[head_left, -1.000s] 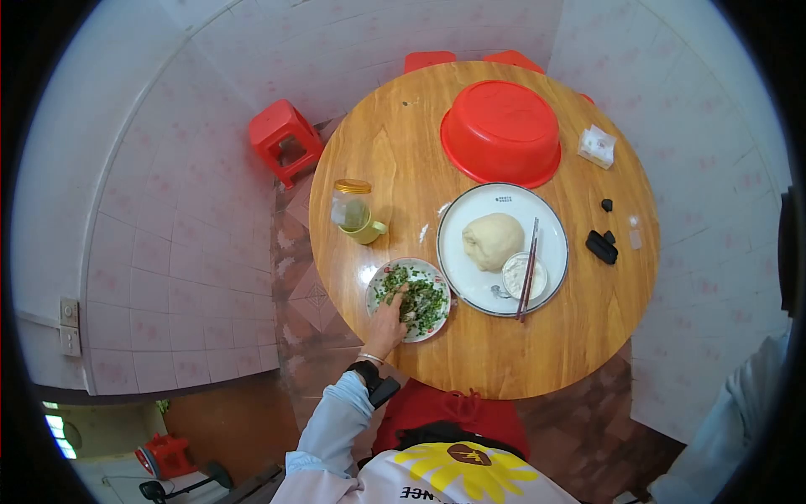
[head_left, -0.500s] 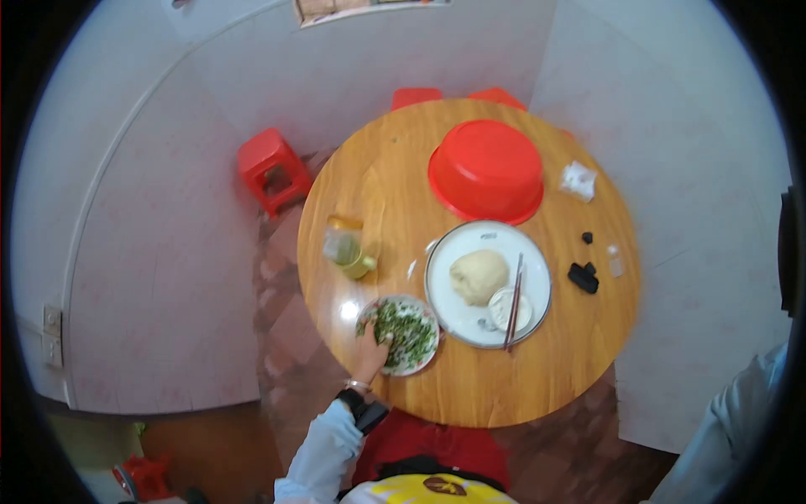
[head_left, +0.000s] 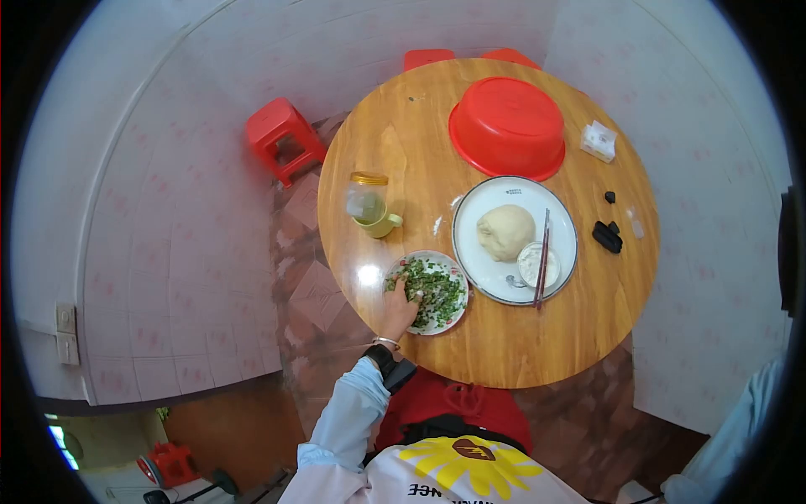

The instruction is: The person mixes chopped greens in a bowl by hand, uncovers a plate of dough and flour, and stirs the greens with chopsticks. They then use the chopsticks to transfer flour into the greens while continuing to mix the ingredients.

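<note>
My left hand (head_left: 399,311) reaches over the near left rim of a white plate (head_left: 445,329) of chopped greens (head_left: 438,290). Its fingers dip into the greens, with the thumb apart from them; the fingertips are partly hidden. Just right of it, a large white plate (head_left: 474,273) with a dark rim holds a smooth ball of dough (head_left: 506,233), a small bowl of white powder (head_left: 537,265) and a pair of chopsticks (head_left: 544,256) laid across. My right hand is out of view; only a light blue sleeve (head_left: 739,428) shows at the right edge.
On the round wooden table (head_left: 403,134) stand an upturned red basin (head_left: 512,118), a yellow-lidded jar (head_left: 367,195), a yellow cup (head_left: 382,225), a tissue pack (head_left: 599,141) and small black objects (head_left: 607,237). Red stools (head_left: 284,139) stand beyond its edge.
The view has shifted, so the table sits higher and further right in the picture. My left hand stays in the greens, and the things on the table keep their places.
</note>
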`<state>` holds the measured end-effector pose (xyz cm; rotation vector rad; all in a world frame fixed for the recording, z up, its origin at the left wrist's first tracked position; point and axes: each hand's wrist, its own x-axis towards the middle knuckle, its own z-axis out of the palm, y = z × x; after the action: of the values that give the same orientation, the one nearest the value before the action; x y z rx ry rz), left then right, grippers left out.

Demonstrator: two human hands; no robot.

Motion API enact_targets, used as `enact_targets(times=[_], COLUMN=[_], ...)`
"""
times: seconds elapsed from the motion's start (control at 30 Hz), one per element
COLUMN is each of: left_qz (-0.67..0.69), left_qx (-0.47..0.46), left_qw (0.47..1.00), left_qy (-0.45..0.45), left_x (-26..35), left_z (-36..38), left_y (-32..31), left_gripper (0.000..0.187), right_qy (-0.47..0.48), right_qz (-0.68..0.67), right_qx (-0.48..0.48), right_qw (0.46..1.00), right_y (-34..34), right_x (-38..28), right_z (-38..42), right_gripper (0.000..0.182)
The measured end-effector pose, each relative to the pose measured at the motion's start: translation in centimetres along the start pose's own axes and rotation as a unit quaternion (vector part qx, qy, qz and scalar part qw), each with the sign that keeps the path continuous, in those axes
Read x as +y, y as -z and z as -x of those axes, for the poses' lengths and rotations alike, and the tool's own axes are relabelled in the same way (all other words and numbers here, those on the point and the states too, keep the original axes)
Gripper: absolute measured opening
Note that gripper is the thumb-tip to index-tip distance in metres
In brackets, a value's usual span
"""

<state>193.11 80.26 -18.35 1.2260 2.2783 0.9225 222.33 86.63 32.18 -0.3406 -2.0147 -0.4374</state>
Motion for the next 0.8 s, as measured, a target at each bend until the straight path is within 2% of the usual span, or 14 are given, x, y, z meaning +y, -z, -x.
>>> enact_targets(times=[0.13, 0.3, 0.57, 0.63, 0.8], left_qz=[0.011, -0.002, 0.005, 0.019, -0.001], left_qx=[-0.014, 0.006, -0.015, -0.047, -0.017], left_qw=[1.000, 0.999, 1.000, 0.998, 1.000], left_qy=[0.006, -0.043, -0.011, 0.044, -0.006], left_x=[0.0, -0.9, 0.1, 1.0, -0.6], left_z=[0.3, 0.0, 0.3, 0.2, 0.3], left_y=[0.5, -0.3, 0.4, 1.0, -0.1], left_gripper=[0.057, 0.055, 0.056, 0.053, 0.055], right_qy=[0.001, 0.001, 0.000, 0.001, 0.002], right_qz=[0.000, 0.007, 0.001, -0.001, 0.001], right_qx=[-0.004, -0.007, 0.001, 0.004, 0.007], right_qw=[1.000, 1.000, 1.000, 1.000, 1.000], right_y=[-0.1, -0.4, -0.2, 0.0, -0.1], right_x=[-0.1, -0.6, -0.9, -0.9, -1.0], right_z=[-0.3, 0.6, 0.4, 0.2, 0.3], right_gripper=[0.025, 0.024, 0.024, 0.024, 0.023])
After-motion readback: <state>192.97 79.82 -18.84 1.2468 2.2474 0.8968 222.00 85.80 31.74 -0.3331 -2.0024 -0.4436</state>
